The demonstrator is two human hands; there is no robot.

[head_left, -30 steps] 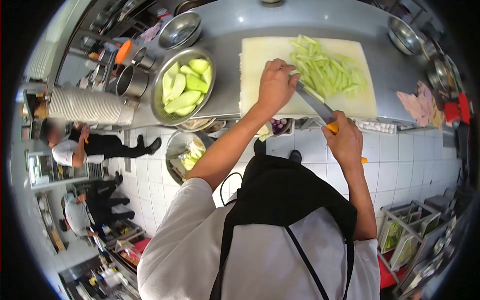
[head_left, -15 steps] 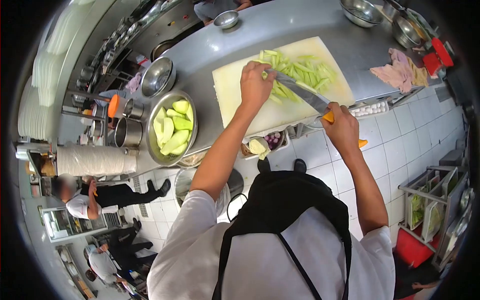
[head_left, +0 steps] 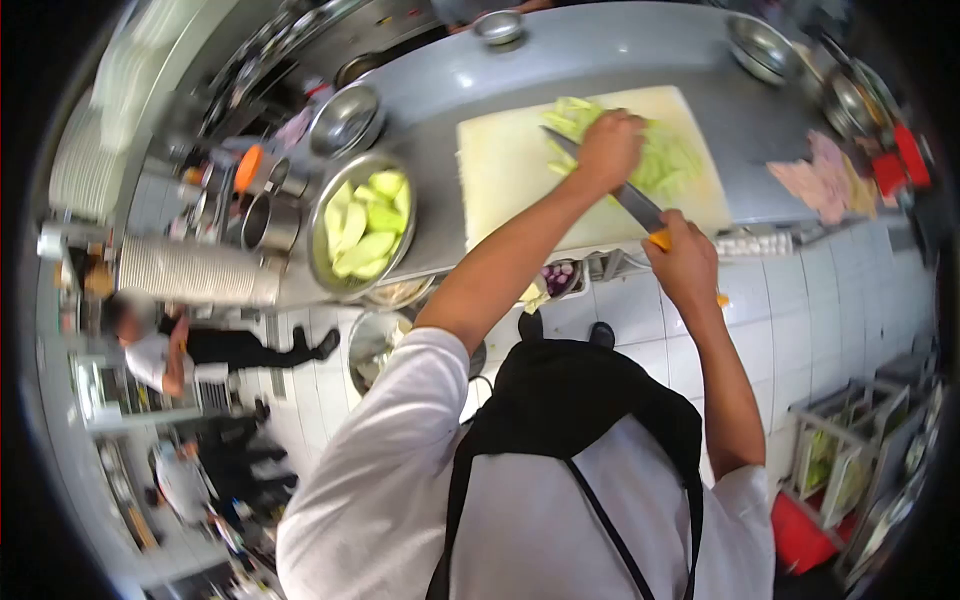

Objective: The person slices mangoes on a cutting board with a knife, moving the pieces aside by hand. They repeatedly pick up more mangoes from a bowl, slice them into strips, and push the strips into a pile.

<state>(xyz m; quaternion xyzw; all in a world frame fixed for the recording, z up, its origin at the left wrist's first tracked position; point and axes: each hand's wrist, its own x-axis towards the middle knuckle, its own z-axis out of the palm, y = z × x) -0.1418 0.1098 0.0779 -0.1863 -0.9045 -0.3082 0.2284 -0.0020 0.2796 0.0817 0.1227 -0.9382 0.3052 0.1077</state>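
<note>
Your right hand (head_left: 683,262), right of centre in the frame, is wrapped tight round the orange handle of the knife (head_left: 628,198), whose blade slants up and left across the cutting board (head_left: 505,175) and passes under your left hand (head_left: 610,148). That hand sits knuckles-up on the green strips (head_left: 685,160) at the board's upper right, fingers curled down, likely to pin them beside the blade, though blur hides whether they pinch any. The bowl (head_left: 314,235) of peeled pieces (head_left: 365,225) stands just left of the board, probably for easy reach.
</note>
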